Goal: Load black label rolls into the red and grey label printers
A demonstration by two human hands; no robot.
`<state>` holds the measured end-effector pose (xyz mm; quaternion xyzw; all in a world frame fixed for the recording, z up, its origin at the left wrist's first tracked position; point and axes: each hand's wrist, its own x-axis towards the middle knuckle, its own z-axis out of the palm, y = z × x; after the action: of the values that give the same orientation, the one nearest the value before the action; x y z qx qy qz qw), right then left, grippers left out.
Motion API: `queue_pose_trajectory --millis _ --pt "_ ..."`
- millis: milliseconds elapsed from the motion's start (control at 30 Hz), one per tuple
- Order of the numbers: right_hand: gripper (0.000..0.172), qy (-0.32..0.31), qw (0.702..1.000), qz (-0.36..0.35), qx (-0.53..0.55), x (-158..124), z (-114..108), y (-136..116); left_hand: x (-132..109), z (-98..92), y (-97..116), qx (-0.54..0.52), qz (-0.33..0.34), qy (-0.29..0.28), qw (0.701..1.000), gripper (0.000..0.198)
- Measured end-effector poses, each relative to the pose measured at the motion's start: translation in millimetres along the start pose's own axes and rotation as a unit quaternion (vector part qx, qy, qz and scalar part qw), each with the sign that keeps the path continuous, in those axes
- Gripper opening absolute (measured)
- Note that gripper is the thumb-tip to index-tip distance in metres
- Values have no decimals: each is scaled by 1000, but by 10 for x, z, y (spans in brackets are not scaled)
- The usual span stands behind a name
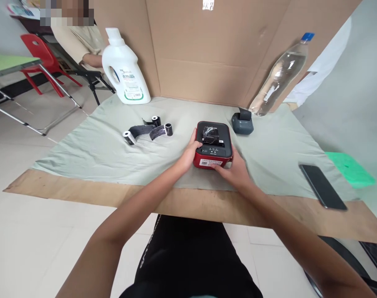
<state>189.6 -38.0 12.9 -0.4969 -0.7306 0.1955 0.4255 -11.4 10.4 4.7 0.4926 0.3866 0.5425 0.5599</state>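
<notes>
Between my two hands is a red and black label printer (212, 151), with a dark strip of ribbon or film (211, 135) coming out of the slot in its top. My left hand (191, 153) grips the printer's left side, thumb on the top edge. On the right side and lower front, my right hand (235, 169) is closed around it, thumb near a white sticker. Several small rolls of black ribbon (129, 137) lie partly unwound to the left. Behind and to the right sits a smaller dark grey printer (242, 125) with a black strip sticking out.
A white detergent jug (125, 70) stands at the back left; a clear bottle with a blue cap (281, 78) leans at the back right. Cardboard (201, 49) walls the rear. A phone (323, 187) lies near the front right edge. Another person's arm (94, 60) shows behind the jug.
</notes>
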Motion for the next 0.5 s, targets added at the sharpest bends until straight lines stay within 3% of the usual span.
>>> queue_pose_trajectory --millis 100,200,333,500 --pt "90 -6 999 -41 5 393 -16 75 363 -24 120 -6 56 2 998 60" --pt "88 23 997 -68 4 972 103 241 976 -95 252 -19 117 -6 993 49" --pt "84 31 998 -43 -16 1704 334 501 1753 -192 265 -95 76 -8 993 45" --pt "86 1 1000 12 5 2098 460 787 2198 -189 80 -133 5 23 991 45"
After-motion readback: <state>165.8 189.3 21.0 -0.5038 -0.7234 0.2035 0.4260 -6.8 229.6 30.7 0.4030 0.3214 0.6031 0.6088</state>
